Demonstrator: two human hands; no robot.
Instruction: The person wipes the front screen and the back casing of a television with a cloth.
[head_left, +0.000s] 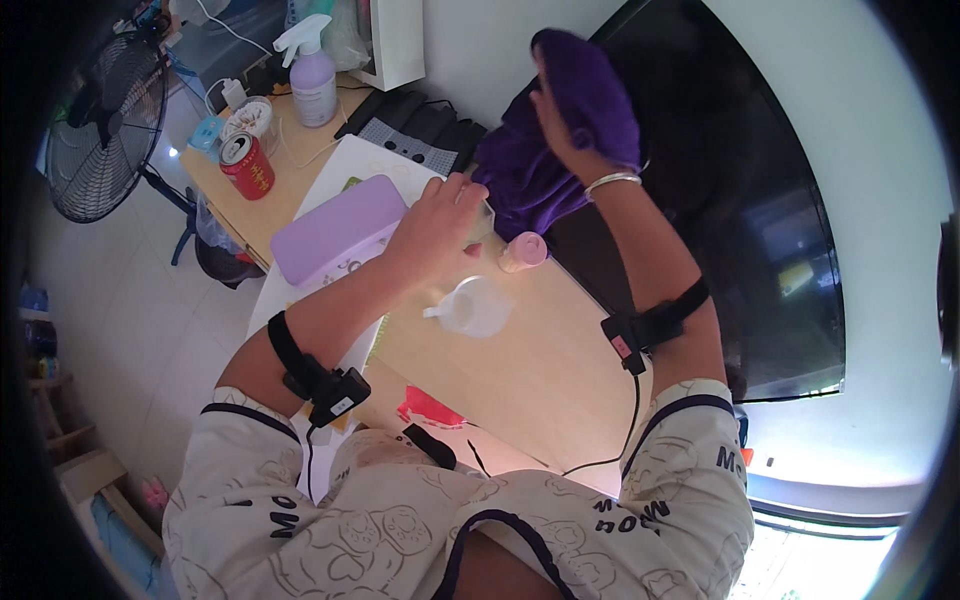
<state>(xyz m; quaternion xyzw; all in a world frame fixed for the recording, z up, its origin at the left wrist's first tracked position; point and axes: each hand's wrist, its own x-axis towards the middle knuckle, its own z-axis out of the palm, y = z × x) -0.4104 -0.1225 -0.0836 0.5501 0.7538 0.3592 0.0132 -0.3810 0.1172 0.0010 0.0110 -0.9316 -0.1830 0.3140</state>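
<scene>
A purple cloth (525, 165) hangs over the upper edge of a black television screen (720, 195). My right hand (562, 127) lies against it, part of the fabric draped over the fingers; whether they grip it is hidden. My left hand (442, 221) is over the desk with bent fingers, close to a clear container (486, 217) that it partly covers; its hold is not clear. A pink-capped bottle (523, 251) stands between the cloth and a translucent plastic cup (476, 306). Left of my left hand lies a lilac case (337, 229) on white sheets or a box.
A red drink can (247, 166), a tub of cotton swabs (250, 120) and a lilac spray bottle (311, 75) stand at the upper left of the wooden desk (525, 375). A black device (420, 135) lies by the wall. A black fan (109, 124) stands beyond the desk.
</scene>
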